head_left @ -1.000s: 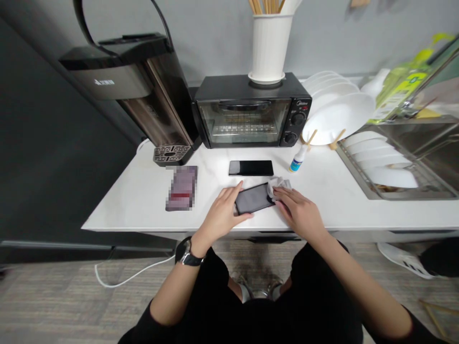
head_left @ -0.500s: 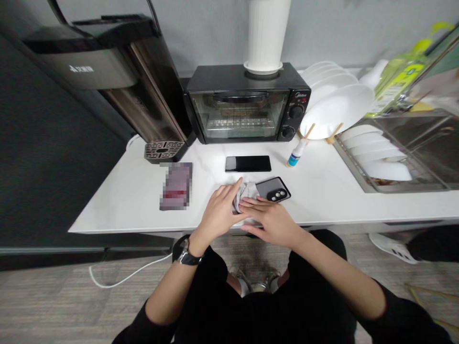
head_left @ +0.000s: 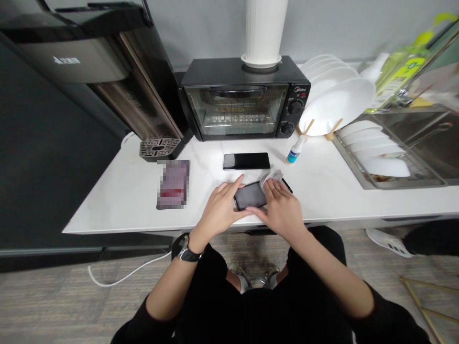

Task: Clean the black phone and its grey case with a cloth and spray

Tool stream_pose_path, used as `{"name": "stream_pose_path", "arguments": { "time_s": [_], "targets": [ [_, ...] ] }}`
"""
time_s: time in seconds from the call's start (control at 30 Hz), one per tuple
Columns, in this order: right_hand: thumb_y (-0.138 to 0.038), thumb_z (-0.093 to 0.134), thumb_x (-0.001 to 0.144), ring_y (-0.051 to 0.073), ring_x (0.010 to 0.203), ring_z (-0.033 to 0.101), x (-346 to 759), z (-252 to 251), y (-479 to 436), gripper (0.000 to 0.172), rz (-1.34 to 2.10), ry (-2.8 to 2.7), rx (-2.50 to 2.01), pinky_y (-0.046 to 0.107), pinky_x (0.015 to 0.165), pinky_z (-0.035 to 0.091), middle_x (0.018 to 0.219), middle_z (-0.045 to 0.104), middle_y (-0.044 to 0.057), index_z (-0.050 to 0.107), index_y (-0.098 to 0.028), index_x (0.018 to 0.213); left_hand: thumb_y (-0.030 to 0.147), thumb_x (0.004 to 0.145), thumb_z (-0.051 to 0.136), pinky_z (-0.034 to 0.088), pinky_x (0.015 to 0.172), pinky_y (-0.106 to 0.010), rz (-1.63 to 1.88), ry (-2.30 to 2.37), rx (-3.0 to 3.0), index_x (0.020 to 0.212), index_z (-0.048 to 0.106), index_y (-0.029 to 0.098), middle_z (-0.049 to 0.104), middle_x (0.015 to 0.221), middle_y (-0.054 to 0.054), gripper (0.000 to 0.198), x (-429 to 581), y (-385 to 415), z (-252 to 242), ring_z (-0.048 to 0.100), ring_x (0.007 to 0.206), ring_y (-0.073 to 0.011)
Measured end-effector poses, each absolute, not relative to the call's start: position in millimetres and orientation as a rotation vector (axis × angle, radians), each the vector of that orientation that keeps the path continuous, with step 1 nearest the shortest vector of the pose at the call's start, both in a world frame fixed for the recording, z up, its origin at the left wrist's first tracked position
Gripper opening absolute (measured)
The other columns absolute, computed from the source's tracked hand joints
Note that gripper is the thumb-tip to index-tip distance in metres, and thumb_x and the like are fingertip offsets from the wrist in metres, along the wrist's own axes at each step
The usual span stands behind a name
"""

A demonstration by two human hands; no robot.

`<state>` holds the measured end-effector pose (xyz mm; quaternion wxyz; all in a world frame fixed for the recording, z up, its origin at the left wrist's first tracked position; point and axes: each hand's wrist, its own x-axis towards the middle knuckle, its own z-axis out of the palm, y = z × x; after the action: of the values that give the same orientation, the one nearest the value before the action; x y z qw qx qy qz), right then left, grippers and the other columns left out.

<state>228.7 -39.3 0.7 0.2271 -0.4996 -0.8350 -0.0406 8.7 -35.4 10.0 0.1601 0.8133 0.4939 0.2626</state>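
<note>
The phone case [head_left: 247, 195] is lying flat near the middle of the frame, close to the front edge of the white tabletop [head_left: 118, 200]. Its long axis is running left to right, the right end tilting slightly toward the top of the frame. Both hands are touching it, so neither is nearer: it is lying to the right of the left hand [head_left: 220, 208] and reaching under the fingers of the right hand [head_left: 284, 208].

The left hand is spreading thumb and forefinger wide around the left end; whether it is gripping or only bracing, I cannot tell. The right hand is holding a crumpled pale cloth [head_left: 271, 175] under bunched fingertips, pressing it on the right half, with its thumb resting along the lower edge.

Just above, a black phone [head_left: 246, 161] is lying apart; a small bottle [head_left: 293, 152] is standing to its right.
</note>
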Motion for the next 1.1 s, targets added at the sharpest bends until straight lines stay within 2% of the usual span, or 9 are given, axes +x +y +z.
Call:
{"name": "stream_pose_path", "arguments": {
  "time_s": [0.17, 0.33, 0.43, 0.53, 0.67, 0.8, 0.93, 1.1],
  "targets": [
    [-0.072, 0.055, 0.099, 0.036, 0.135, 0.066, 188, 2, -56, 0.079, 0.129, -2.400, -1.051, 0.053, 0.118, 0.051, 0.139, 0.070, 0.027, 0.065, -0.003, 0.136, 0.030, 0.091, 0.076, 0.051, 0.103, -0.047, 0.688, 1.498, 2.376, 0.169, 0.027, 0.022, 0.068, 0.132, -0.014, 0.092, 8, -37, 9, 0.059, 0.118, -0.0332],
    [-0.059, 0.052, 0.107, 0.026, 0.134, 0.068, 233, 5, -58, 0.055, 0.208, -2.476, -0.940, 0.047, 0.118, 0.051, 0.139, 0.074, 0.012, 0.066, -0.016, 0.138, 0.047, 0.085, 0.084, 0.050, 0.106, -0.051, 0.670, 1.507, 2.366, 0.171, 0.018, 0.027, 0.066, 0.136, -0.012, 0.110, 9, -41, 9, 0.057, 0.124, -0.0351],
    [-0.053, 0.052, 0.108, 0.029, 0.133, 0.069, 270, 5, -54, 0.053, 0.035, -2.453, -1.091, 0.052, 0.119, 0.049, 0.142, 0.072, 0.013, 0.063, -0.015, 0.143, 0.053, 0.084, 0.085, 0.049, 0.107, -0.051, 0.705, 1.489, 2.370, 0.171, 0.017, 0.029, 0.065, 0.138, -0.012, 0.113, 11, -42, 10, 0.057, 0.125, -0.0347],
    [-0.051, 0.051, 0.109, 0.031, 0.130, 0.070, 284, 2, -48, 0.053, -0.129, -2.371, -1.275, 0.055, 0.121, 0.045, 0.141, 0.072, 0.016, 0.061, -0.013, 0.144, 0.051, 0.083, 0.087, 0.049, 0.108, -0.050, 0.737, 1.452, 2.367, 0.171, 0.017, 0.030, 0.066, 0.138, -0.011, 0.114, 12, -42, 12, 0.058, 0.124, -0.0334],
    [-0.062, 0.054, 0.104, 0.036, 0.132, 0.067, 260, -3, -41, 0.067, -0.151, -2.270, -1.346, 0.054, 0.119, 0.048, 0.141, 0.070, 0.022, 0.063, -0.006, 0.139, 0.048, 0.082, 0.088, 0.050, 0.108, -0.050, 0.745, 1.422, 2.360, 0.171, 0.017, 0.030, 0.067, 0.138, -0.010, 0.116, 12, -40, 13, 0.059, 0.123, -0.0329],
    [-0.069, 0.056, 0.100, 0.039, 0.130, 0.068, 214, -4, -45, 0.074, -0.053, -2.237, -1.301, 0.055, 0.117, 0.050, 0.134, 0.072, 0.026, 0.067, -0.004, 0.132, 0.042, 0.087, 0.083, 0.050, 0.107, -0.049, 0.739, 1.403, 2.371, 0.171, 0.020, 0.027, 0.068, 0.139, -0.012, 0.106, 9, -38, 11, 0.060, 0.121, -0.0324],
    [-0.075, 0.056, 0.096, 0.036, 0.134, 0.066, 189, -1, -60, 0.081, 0.162, -2.331, -1.058, 0.053, 0.121, 0.048, 0.135, 0.073, 0.025, 0.067, -0.005, 0.133, 0.036, 0.088, 0.080, 0.052, 0.104, -0.047, 0.682, 1.465, 2.379, 0.169, 0.028, 0.020, 0.069, 0.134, -0.014, 0.098, 6, -38, 10, 0.060, 0.119, -0.0333],
    [-0.060, 0.052, 0.106, 0.027, 0.141, 0.062, 227, 1, -65, 0.059, 0.238, -2.434, -0.975, 0.053, 0.125, 0.043, 0.143, 0.071, 0.012, 0.064, -0.015, 0.142, 0.045, 0.084, 0.085, 0.050, 0.107, -0.049, 0.675, 1.471, 2.364, 0.169, 0.024, 0.026, 0.067, 0.139, -0.011, 0.106, 7, -42, 12, 0.059, 0.125, -0.0333]
  ]
}}
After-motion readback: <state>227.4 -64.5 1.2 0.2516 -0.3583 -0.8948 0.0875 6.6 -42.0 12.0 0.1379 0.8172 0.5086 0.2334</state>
